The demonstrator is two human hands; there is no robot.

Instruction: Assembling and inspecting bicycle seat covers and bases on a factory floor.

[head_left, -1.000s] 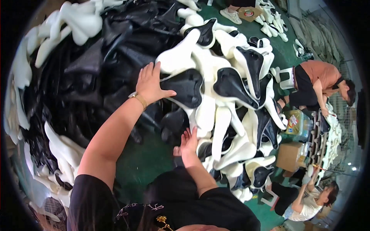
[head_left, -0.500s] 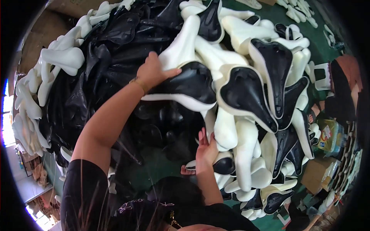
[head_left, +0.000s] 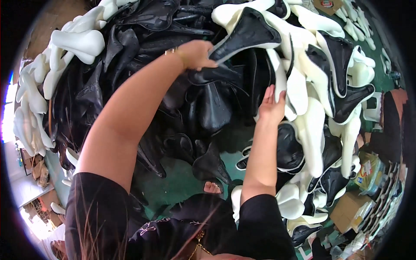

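Note:
My left hand is closed on the narrow nose of a bicycle saddle, white foam with its black underside showing, held above the heap. My right hand has its fingers stretched up along a white saddle edge in the right-hand pile, with the thumb apart. Just beyond that hand, more white foam saddles overlap, some showing black undersides. Between my arms, several bare black saddle shells lie stacked, partly in shadow.
A large heap of black shells spreads at the left and back. White saddles line its far left edge. At the right are a cardboard box, a yellowish package and another person's dark clothing. My foot shows on the green floor.
My left hand has moved right and away from me with a saddle, uncovering black shells beneath. My right hand has shifted right and farther up along the pile. The view has shifted a little.

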